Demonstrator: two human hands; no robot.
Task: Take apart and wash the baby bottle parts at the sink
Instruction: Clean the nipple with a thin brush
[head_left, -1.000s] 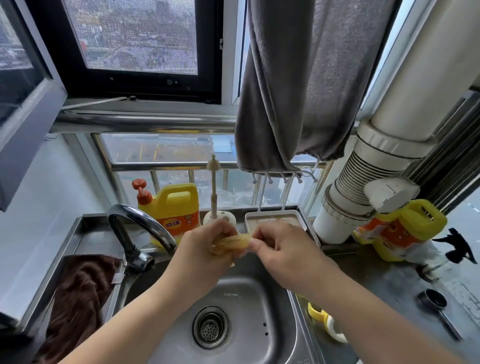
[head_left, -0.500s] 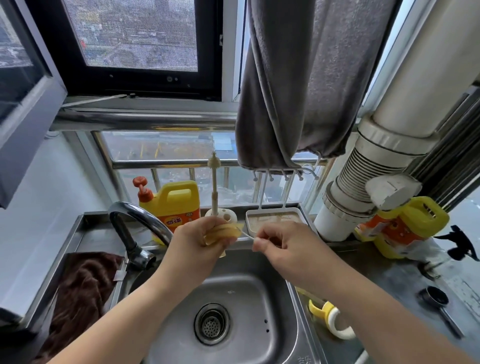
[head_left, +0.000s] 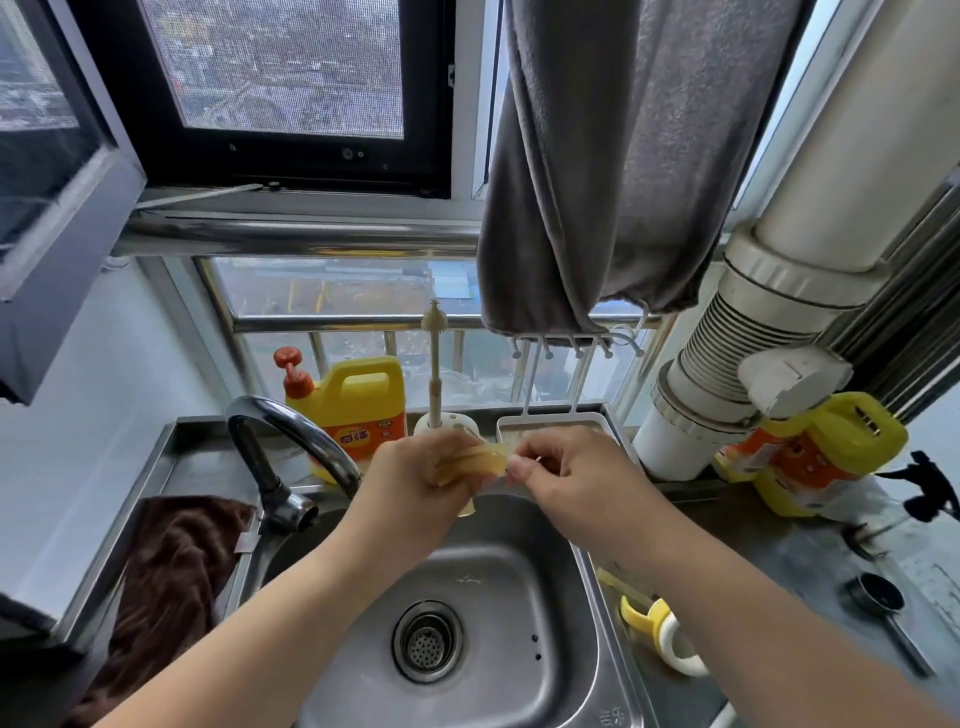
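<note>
My left hand (head_left: 410, 480) grips a yellowish translucent bottle part (head_left: 475, 462) above the steel sink (head_left: 566, 644). My right hand (head_left: 566, 475) pinches a thin stick-like piece (head_left: 530, 459) right at the open end of that part; whether it is a small brush or a straw I cannot tell. A yellow and white bottle handle ring (head_left: 667, 631) lies on the counter just right of the sink. The tap (head_left: 291, 441) is off; no water runs.
A tall thin brush (head_left: 434, 358) stands in a white holder behind the sink, next to a yellow detergent jug (head_left: 358, 405) and a white tray (head_left: 550, 423). A brown cloth (head_left: 171, 577) lies left. A second yellow jug (head_left: 815, 452) and a scoop (head_left: 878, 597) sit on the right counter.
The thin piece was drawn out a little from the yellowish part half a second ago; now my right hand is back close against its open end.
</note>
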